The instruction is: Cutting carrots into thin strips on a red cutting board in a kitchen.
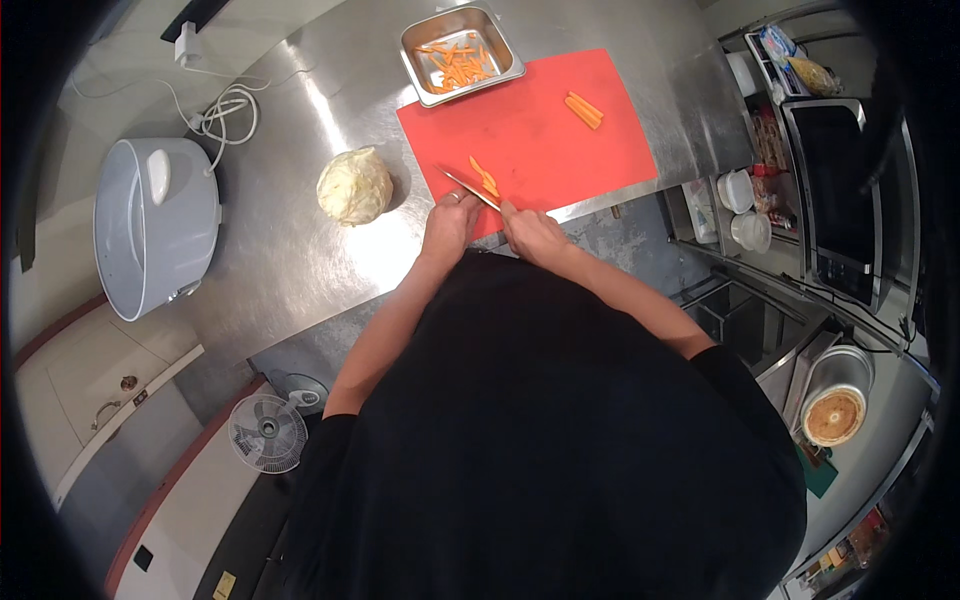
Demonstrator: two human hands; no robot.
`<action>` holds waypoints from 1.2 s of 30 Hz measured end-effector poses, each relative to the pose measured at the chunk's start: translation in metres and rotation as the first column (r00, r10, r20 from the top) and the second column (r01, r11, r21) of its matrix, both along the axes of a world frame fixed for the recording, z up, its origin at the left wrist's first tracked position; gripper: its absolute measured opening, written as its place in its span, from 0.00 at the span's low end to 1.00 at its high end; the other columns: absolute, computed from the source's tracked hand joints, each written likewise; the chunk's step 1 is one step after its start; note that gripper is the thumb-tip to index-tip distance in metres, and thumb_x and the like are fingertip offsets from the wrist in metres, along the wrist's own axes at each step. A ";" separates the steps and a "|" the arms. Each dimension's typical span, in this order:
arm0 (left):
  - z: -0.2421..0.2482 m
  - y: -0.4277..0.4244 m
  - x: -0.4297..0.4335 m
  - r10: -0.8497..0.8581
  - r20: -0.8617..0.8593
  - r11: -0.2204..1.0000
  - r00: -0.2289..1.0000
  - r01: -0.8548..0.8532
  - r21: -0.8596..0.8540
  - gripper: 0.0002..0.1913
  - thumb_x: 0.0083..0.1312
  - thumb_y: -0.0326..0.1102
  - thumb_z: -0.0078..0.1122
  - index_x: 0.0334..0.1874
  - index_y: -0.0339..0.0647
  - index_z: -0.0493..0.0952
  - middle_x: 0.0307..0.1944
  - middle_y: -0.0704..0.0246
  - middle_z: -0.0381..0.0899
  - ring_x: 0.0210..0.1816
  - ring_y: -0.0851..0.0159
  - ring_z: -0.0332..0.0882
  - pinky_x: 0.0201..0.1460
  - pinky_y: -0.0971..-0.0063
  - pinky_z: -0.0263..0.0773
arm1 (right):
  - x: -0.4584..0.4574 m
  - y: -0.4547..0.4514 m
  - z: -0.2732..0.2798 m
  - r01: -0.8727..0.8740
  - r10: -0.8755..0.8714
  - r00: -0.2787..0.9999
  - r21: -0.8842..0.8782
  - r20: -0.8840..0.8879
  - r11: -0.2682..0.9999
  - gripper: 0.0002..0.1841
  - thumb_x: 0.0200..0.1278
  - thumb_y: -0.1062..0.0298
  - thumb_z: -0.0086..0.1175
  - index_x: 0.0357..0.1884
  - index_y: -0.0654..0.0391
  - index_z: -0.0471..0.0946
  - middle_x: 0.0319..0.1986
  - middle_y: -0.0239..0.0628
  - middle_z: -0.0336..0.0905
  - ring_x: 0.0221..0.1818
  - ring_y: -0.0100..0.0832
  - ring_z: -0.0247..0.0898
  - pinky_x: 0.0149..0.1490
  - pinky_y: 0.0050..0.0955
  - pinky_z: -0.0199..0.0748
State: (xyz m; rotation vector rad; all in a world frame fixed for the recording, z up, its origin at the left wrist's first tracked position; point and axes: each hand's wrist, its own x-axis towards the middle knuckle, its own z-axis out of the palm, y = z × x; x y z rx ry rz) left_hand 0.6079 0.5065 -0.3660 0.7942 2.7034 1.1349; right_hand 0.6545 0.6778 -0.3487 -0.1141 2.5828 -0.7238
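My right hand point(534, 234) is closed around the handle of a kitchen knife point(471, 184), low on the red cutting board point(529, 131). The blade points up and to the left. Against its near side rest the bent fingers of my left hand point(448, 231), which wears a ring; whatever is under those fingers is hidden. Just beyond the blade lie a few cut carrot strips point(484, 177). Several thicker carrot sticks point(583, 111) sit together at the board's upper right. A steel pan point(514, 69) at the board's far left corner holds many carrot strips point(459, 64).
A pale cabbage point(355, 186) stands left of the board on the steel table point(277, 262). Farther left is a grey pot-shaped appliance point(202, 202) with a coiled white cord point(234, 112). A fan point(268, 427) stands at lower left; shelves with a microwave point(840, 195) are at right.
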 end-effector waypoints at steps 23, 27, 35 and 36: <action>-0.008 -0.009 0.003 -0.007 -0.022 0.995 1.000 0.005 -0.100 0.07 0.60 0.27 0.58 0.39 0.38 0.80 0.35 0.58 0.79 0.36 0.50 0.78 0.39 0.60 0.75 | 0.005 0.000 0.008 0.005 -0.004 1.000 -0.040 0.009 0.999 0.08 0.66 0.68 0.42 0.39 0.63 0.65 0.24 0.60 0.77 0.31 0.64 0.74 0.38 0.59 0.69; -0.006 -0.007 0.006 -0.018 -0.051 0.998 0.999 0.016 -0.054 0.05 0.61 0.28 0.55 0.37 0.38 0.77 0.34 0.58 0.78 0.37 0.50 0.78 0.38 0.58 0.75 | 0.005 -0.005 -0.001 0.007 -0.007 1.000 -0.034 -0.005 0.999 0.08 0.65 0.68 0.42 0.38 0.63 0.65 0.24 0.60 0.77 0.31 0.63 0.75 0.38 0.59 0.70; -0.014 -0.011 0.008 0.030 -0.064 0.994 0.997 -0.037 -0.108 0.04 0.60 0.29 0.58 0.36 0.39 0.79 0.36 0.61 0.80 0.35 0.52 0.79 0.38 0.62 0.76 | 0.006 -0.005 0.011 0.046 -0.047 0.999 -0.047 -0.012 0.998 0.08 0.65 0.68 0.42 0.38 0.64 0.65 0.24 0.61 0.77 0.32 0.63 0.75 0.38 0.59 0.70; -0.014 -0.011 0.008 0.026 -0.069 0.992 0.997 -0.034 -0.119 0.04 0.60 0.28 0.59 0.36 0.39 0.79 0.36 0.61 0.80 0.36 0.52 0.79 0.38 0.62 0.76 | 0.010 -0.006 0.008 0.038 -0.038 0.999 -0.048 0.000 0.998 0.08 0.66 0.68 0.42 0.38 0.64 0.65 0.24 0.61 0.77 0.32 0.63 0.75 0.37 0.58 0.70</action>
